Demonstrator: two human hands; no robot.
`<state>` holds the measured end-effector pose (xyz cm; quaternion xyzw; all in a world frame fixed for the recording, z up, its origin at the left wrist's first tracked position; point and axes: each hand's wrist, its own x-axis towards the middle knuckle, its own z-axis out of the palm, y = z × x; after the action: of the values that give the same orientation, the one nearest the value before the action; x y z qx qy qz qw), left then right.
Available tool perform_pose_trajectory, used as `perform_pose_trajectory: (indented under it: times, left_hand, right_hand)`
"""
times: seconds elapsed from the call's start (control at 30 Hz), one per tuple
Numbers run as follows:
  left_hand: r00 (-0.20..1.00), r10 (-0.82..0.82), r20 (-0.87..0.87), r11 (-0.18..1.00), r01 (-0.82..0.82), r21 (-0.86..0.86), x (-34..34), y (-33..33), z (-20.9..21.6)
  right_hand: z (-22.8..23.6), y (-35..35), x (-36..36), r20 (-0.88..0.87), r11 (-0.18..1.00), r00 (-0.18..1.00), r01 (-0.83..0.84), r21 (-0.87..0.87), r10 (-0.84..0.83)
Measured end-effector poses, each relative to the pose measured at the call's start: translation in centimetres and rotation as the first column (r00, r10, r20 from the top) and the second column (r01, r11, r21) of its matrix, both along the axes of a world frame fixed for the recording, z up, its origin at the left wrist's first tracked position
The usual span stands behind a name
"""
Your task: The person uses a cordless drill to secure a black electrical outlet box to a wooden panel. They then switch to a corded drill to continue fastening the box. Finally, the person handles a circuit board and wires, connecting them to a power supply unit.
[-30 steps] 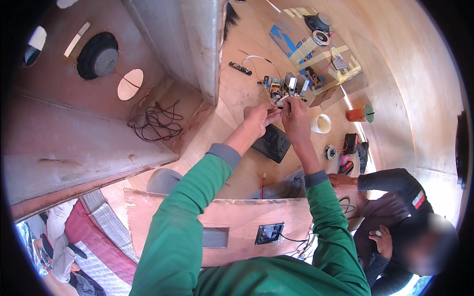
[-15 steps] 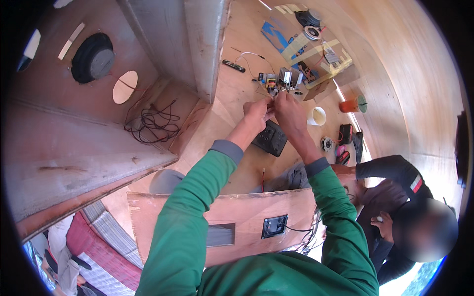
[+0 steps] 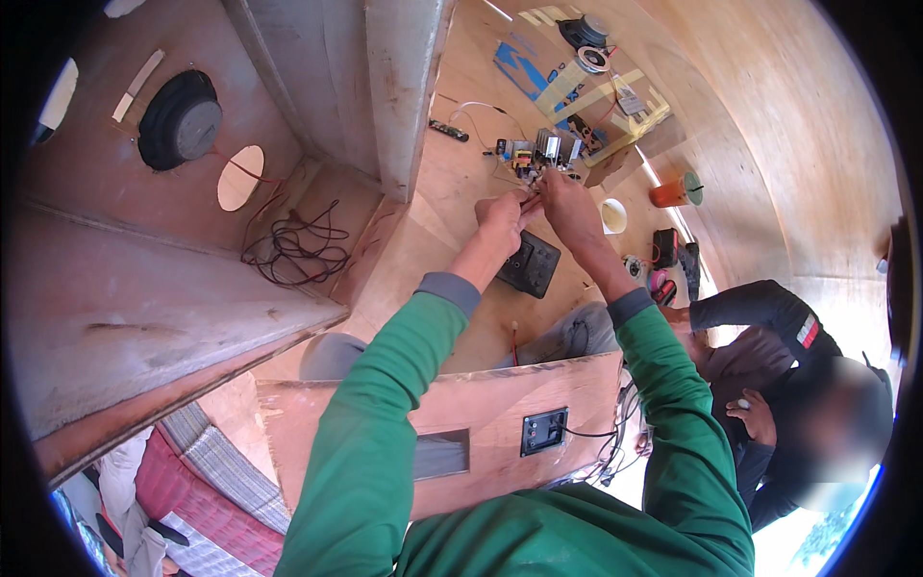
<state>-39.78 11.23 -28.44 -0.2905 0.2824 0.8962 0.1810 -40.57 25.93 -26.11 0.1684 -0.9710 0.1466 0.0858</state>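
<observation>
In front of me my left hand (image 3: 500, 223) and my right hand (image 3: 569, 207) meet at the fingertips. Both are closed in a pinch; the small thing between them is too hidden to name. Just beyond the fingers lies a bare circuit board (image 3: 524, 157) with metal heat sinks (image 3: 567, 146), yellow and dark parts, and thin wires. Below the hands, on the wooden surface, rests a black panel (image 3: 534, 263), partly covered by my left hand. A slim dark strip (image 3: 448, 131) with a pale wire lies left of the board.
A large wooden cabinet (image 3: 144, 317) at left holds a round speaker (image 3: 180, 120) and tangled cable (image 3: 298, 248). A taped cardboard box (image 3: 615, 101), white cup (image 3: 612, 217) and orange cup (image 3: 677, 191) stand right. A wooden panel (image 3: 365, 404) crosses before me. Another person (image 3: 760, 385) sits right.
My view has shifted slightly, so most things sit a little differently in the picture. Both hands stay together beside the circuit board, with my right hand's fingers a little farther forward over its near edge.
</observation>
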Motion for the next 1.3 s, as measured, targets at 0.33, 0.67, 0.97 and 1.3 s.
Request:
perform_pose_trajectory:
  times: [0.33,0.67,0.97,1.3]
  left_hand:
    - [1.000,-0.013,0.008,1.000,0.013,-0.017,0.3,0.2,-0.4]
    - [0.998,-0.044,-0.036,0.999,0.042,-0.031,0.0,1.1,-1.8]
    - [0.999,-0.029,-0.040,0.999,0.028,-0.018,0.5,0.8,-1.1]
    - [0.998,-0.030,-0.063,1.000,0.029,-0.009,0.5,1.0,-1.0]
  right_hand:
    - [0.4,0.1,0.3,0.011,0.998,0.999,-0.044,0.042,0.043]
    - [1.7,0.7,-0.1,0.080,0.968,0.988,-0.147,0.204,0.134]
    - [2.3,0.7,0.3,0.145,0.997,0.988,-0.047,-0.065,0.056]
    - [2.3,1.0,0.5,0.051,0.996,0.995,-0.088,0.019,0.087]
